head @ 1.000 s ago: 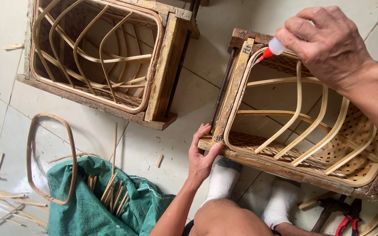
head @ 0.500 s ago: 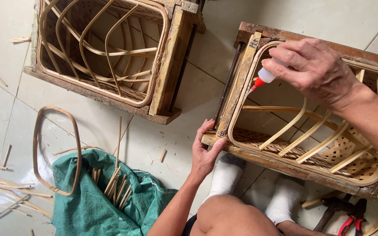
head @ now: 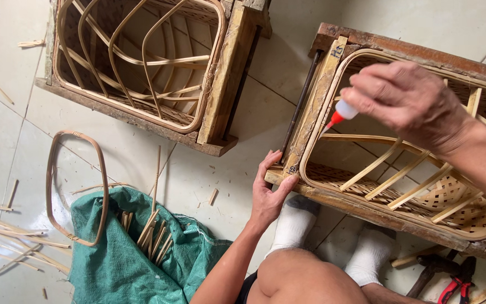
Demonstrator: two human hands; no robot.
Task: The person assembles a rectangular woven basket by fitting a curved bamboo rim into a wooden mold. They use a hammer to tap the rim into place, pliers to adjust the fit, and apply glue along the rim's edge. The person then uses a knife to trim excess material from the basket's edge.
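Right hand (head: 409, 104) closed around small glue bottle (head: 346, 111), red nozzle angled down at inner bamboo rim (head: 317, 132) of right wooden mould (head: 361, 202). Left hand (head: 271, 194) half-open, fingers pressed on near corner of same mould. Second mould (head: 220, 107) with basket frame upper left on tiled floor (head: 209, 180). Loose bamboo hoop (head: 77, 188) beside green sack (head: 119, 264) of bamboo strips.

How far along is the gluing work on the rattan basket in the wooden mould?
Done: ribs and rim sit bent inside the wooden mould. In hand: the right hand points a glue bottle at the rattan basket; the left hand steadies the corner. Left: a loose rattan hoop lies unused.
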